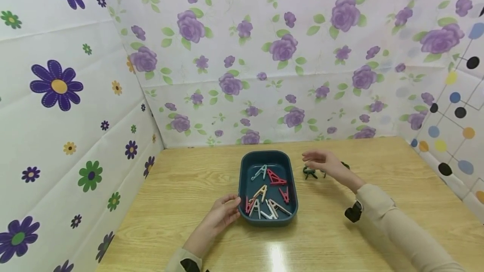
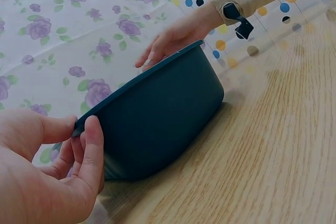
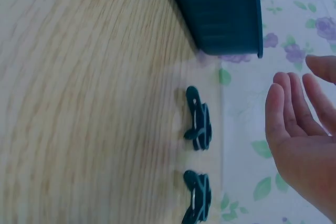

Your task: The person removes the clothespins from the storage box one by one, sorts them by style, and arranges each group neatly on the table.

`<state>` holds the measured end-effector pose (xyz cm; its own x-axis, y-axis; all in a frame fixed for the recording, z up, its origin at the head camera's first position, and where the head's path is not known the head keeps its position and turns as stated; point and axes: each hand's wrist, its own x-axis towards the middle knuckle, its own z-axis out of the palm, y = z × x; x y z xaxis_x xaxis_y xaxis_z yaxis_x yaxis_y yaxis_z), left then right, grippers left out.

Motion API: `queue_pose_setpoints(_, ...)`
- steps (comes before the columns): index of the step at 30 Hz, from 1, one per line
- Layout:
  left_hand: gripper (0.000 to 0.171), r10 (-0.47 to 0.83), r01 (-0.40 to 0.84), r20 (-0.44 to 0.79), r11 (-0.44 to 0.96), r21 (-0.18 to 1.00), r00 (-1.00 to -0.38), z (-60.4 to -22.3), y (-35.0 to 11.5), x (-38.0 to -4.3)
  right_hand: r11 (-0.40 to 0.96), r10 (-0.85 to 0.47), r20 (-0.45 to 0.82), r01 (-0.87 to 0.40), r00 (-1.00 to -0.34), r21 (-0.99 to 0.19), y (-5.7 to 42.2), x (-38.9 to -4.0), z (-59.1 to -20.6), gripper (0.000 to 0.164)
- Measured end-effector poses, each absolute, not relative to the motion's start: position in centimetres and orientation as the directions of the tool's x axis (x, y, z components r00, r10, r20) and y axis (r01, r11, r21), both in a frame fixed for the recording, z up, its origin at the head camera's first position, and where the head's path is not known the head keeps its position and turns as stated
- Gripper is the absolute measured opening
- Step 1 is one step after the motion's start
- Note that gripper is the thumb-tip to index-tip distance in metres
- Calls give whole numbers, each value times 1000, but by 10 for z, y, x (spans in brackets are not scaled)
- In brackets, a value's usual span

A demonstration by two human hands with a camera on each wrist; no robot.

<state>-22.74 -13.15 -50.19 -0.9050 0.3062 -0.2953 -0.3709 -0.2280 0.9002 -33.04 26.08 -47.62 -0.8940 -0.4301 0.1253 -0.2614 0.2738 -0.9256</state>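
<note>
My left hand [image 1: 221, 214] pinches the left rim of a dark teal plastic tub [image 2: 157, 114], thumb on one side and fingertips on the other. Inside the tub lie several clothespins: a light blue clothespin [image 1: 259, 172], red ones such as a red clothespin [image 1: 276, 178], a cream clothespin [image 1: 261, 192] and white ones near the front. To the right of the tub, my right hand [image 1: 327, 163] hovers with loosely extended fingers and nothing in them. Below it on the table are dark green clips; the right wrist view shows one green clip [image 3: 199, 121] nearer the tub and another green clip [image 3: 197, 195] farther away.
The tub stands on a light wood-grain table [image 1: 181, 179]. A purple-rose cloth [image 1: 261, 95] hangs along the back edge, a daisy-print cloth [image 1: 56, 137] on the left and a dotted cloth [image 1: 461, 137] on the right.
</note>
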Motion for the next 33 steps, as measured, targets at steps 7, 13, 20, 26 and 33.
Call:
queue_pose_setpoints(7, 10, 314, -374, -294, -235, 897, -903, -502, -133, -228, 337, -484, 114, -305, -868, -891, 236, -324, -462, 48)
queue_pose_setpoints(13, 9, 317, -373, -291, -237, 897, -903, -502, -133, -228, 340, -529, 110, -328, -842, -881, 219, -321, -456, 54)
queue_pose_setpoints(20, 10, 309, -373, -296, -231, 898, -904, -502, -133, -229, 319, -572, 98, -330, -815, -889, 209, -320, -454, 49)
queue_pose_setpoints(26, 14, 305, -372, -296, -229, 900, -905, -502, -135, -229, 318, -597, 88, -336, -797, -887, 197, -316, -451, 43)
queue_pose_setpoints(33, 23, 299, -371, -300, -217, 903, -906, -503, -135, -229, 358, -698, 26, -381, -715, -853, 179, -311, -449, 40)
